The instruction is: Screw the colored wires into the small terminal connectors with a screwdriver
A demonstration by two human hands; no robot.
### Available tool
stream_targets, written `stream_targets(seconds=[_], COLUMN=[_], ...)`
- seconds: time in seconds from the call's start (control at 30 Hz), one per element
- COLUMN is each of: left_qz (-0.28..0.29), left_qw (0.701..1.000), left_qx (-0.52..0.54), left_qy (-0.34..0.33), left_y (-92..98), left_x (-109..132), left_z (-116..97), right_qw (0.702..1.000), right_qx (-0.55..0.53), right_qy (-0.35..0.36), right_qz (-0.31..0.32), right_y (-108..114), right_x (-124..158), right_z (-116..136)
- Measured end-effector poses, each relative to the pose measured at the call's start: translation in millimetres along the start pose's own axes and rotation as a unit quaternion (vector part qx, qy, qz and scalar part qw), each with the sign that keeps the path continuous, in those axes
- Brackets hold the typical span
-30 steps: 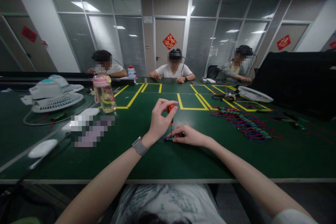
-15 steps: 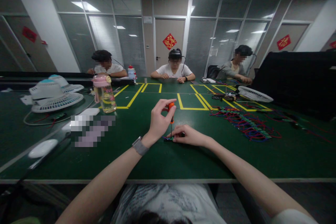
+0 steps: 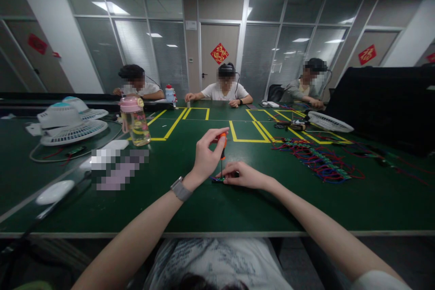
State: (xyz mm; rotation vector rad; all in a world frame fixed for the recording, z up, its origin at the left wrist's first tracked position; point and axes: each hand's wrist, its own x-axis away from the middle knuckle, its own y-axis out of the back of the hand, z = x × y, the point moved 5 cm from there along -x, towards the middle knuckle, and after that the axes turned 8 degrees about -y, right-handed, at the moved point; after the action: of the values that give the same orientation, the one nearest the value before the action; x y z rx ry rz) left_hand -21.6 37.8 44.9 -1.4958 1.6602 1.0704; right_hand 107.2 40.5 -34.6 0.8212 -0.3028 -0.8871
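My left hand (image 3: pixel 208 155), with a grey watch on its wrist, grips the orange and black handle of a screwdriver (image 3: pixel 223 146). The screwdriver stands upright, its thin shaft pointing down at a small green circuit board (image 3: pixel 218 180) on the green table (image 3: pixel 204 213). From the right, my right hand (image 3: pixel 245 175) pinches the edge of that board beside the shaft. The exact spot where the tip meets the board is too small to make out.
Wired circuit boards (image 3: pixel 316 158) lie in a row at the right. Left are a pink-lidded bottle (image 3: pixel 135 122), white fans (image 3: pixel 73 122) and a white mouse-like object (image 3: pixel 55 192). Yellow tape (image 3: pixel 249 140) marks the table. Three people sit across it.
The screwdriver handle has shifted slightly in my left hand's fingers. My right hand stays put. Across the table, the middle person's hand has reached out to a small object.
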Motion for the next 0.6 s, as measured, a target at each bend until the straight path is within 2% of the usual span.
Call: stream_targets(seconds=[0.17,0.3,0.43,0.6], left_qz=[-0.010,0.014,0.011,-0.018], left_qw=[0.998,1.000,1.000,0.998], left_qx=[-0.053,-0.011,0.023,-0.050], left_qy=[-0.018,-0.001,0.017,-0.026], left_y=[2.2,0.9,0.1,2.5], left_x=[-0.2,0.9,1.3,-0.7], left_z=[-3.7,-1.1,1.0,-5.2], right_qw=[1.000,1.000,1.000,1.000], right_qx=[0.006,0.008,0.011,0.025], right_qy=[0.000,0.001,0.002,-0.001], right_qz=[-0.001,-0.005,-0.002,-0.003], right_y=[0.1,-0.1,0.1,0.7], right_x=[0.2,-0.2,0.0,0.4], right_z=[0.5,-0.3,0.3,1.2])
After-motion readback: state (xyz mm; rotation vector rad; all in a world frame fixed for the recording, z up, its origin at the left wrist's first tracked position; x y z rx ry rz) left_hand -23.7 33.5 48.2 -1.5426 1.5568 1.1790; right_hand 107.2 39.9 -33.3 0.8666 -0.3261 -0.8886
